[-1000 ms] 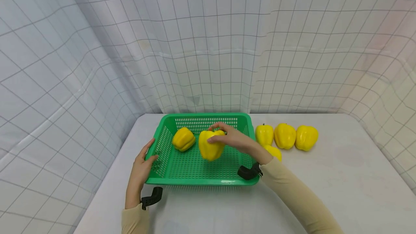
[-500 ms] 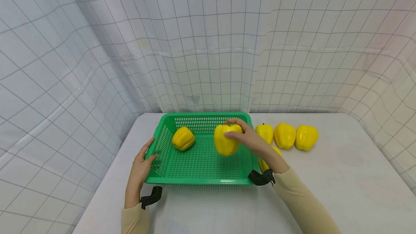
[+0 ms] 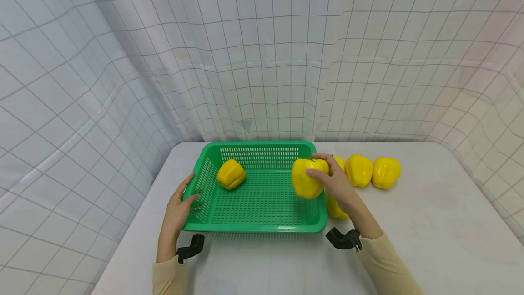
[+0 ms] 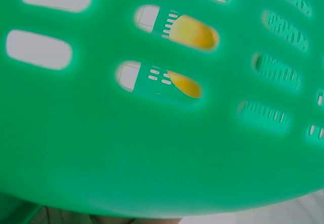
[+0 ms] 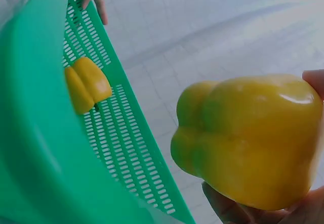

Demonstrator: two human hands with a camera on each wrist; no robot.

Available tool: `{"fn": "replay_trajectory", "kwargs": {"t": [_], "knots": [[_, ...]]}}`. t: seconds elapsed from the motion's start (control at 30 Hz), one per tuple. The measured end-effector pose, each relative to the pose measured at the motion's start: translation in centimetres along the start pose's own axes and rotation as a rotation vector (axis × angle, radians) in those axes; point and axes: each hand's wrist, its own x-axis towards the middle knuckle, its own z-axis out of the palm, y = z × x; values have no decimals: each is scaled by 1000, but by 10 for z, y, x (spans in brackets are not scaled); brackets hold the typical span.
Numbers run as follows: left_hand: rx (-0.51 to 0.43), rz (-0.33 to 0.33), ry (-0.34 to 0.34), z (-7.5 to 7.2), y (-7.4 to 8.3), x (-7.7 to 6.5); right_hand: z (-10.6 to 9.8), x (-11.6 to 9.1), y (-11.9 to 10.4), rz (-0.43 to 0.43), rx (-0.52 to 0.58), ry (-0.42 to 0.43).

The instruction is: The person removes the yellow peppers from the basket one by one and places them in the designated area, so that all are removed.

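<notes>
A yellow bell pepper (image 3: 309, 179) is in my right hand (image 3: 337, 183), pinched between thumb and fingers near its stem end. It hangs at the right rim of a green plastic basket (image 3: 262, 229). In the right wrist view the held bell pepper (image 5: 248, 143) appears beside the basket wall, fingers partly hidden behind it. My left hand (image 3: 178, 208) grips the basket's left rim, its thumb reaching over the edge. The left wrist view is filled by the perforated basket wall (image 4: 152, 148). One bell pepper (image 3: 231, 175) lies inside the basket, toward the back left.
Right of the basket, on the white table (image 3: 434, 222), lie more bell peppers (image 3: 359, 170), one at the row's right end (image 3: 386, 173). Another bell pepper (image 3: 336, 206) sits close against the basket, partly behind my right hand. A gridded white curtain (image 3: 262, 58) surrounds the table.
My right hand has carried its bell pepper rightward from over the basket's middle to its right rim. My left hand, the basket and the bell pepper inside have stayed put.
</notes>
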Motion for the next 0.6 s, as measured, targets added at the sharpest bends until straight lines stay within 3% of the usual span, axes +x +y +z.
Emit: {"fn": "replay_trajectory", "kwargs": {"t": [0.17,0.6], "knots": [[-3,3,2,0,0,0,-13,-10,2,-17,34,87],[2,-3,0,0,1,-1,-60,-33,19,2,-11,363]]}}
